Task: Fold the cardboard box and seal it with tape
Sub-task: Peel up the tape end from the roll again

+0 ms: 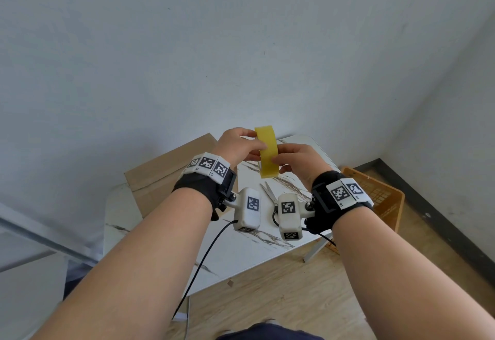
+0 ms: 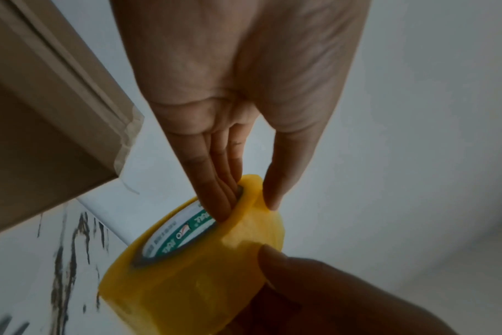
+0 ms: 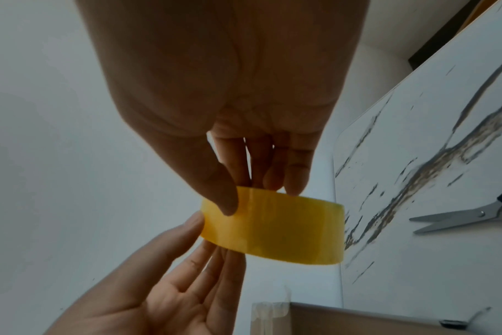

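At the far left of the table (image 1: 139,235) the cardboard box (image 1: 166,171) is seen lying, old tape visible at one corner, well apart from the hands. The tape roll (image 1: 266,152) is held up in the air between them. The left hand (image 1: 237,145) is hooked through its core, thumb on the outer face; the right hand (image 1: 297,163) is pinched on the rim. The box therefore lies left of and below the grip, nearer the left hand. Scissors (image 1: 270,196) are seen beneath the wrists.
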